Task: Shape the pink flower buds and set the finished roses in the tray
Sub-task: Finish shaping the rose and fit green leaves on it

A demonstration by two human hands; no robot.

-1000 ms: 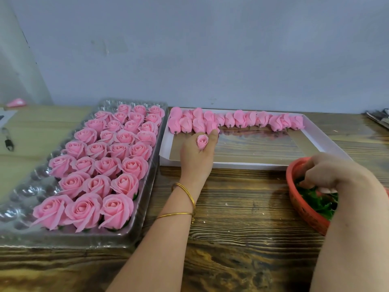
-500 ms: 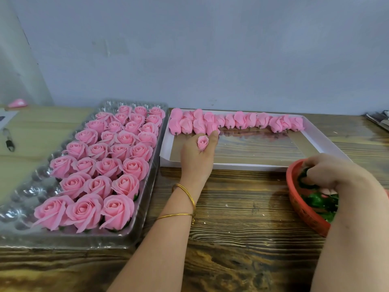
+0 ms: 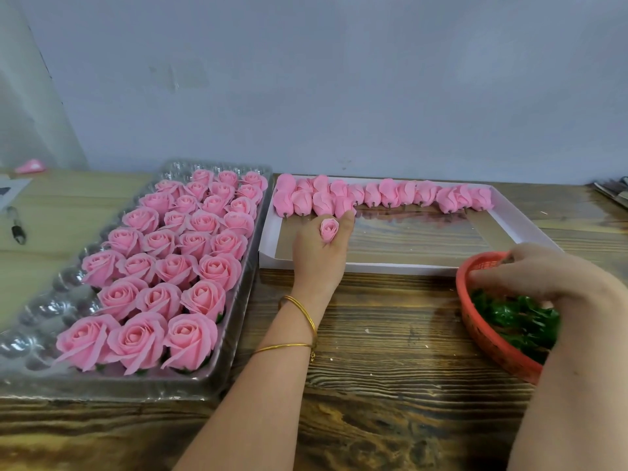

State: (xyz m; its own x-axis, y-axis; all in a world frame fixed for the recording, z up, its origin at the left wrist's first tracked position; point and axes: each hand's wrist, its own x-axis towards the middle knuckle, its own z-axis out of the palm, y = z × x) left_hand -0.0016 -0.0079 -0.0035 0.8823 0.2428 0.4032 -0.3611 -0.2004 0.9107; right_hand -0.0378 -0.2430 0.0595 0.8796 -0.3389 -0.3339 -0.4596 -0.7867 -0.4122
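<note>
My left hand (image 3: 317, 256) rests inside the white box (image 3: 373, 267) and pinches one small pink bud (image 3: 329, 229) between its fingers, tip up. Behind it, a row of unshaped pink buds (image 3: 390, 195) lies along the box's far wall. Finished open roses (image 3: 190, 253) fill most of the clear plastic tray (image 3: 40, 311) on the left; the cups along its left side are bare. My right hand (image 3: 533, 273) reaches into the red basket (image 3: 489, 345), fingers curled down among green leaf pieces (image 3: 520, 321). Its grip is hidden.
The wooden table (image 3: 390, 334) runs under everything, and a grey wall closes the back. A lighter tabletop at far left carries a small dark tool (image 3: 17, 229) and a pink scrap (image 3: 30, 166). Metal tools (image 3: 611, 192) lie at the far right edge.
My left hand has stayed in place with the bud. My right hand has shifted slightly within the red basket, its fingers working among the green pieces.
</note>
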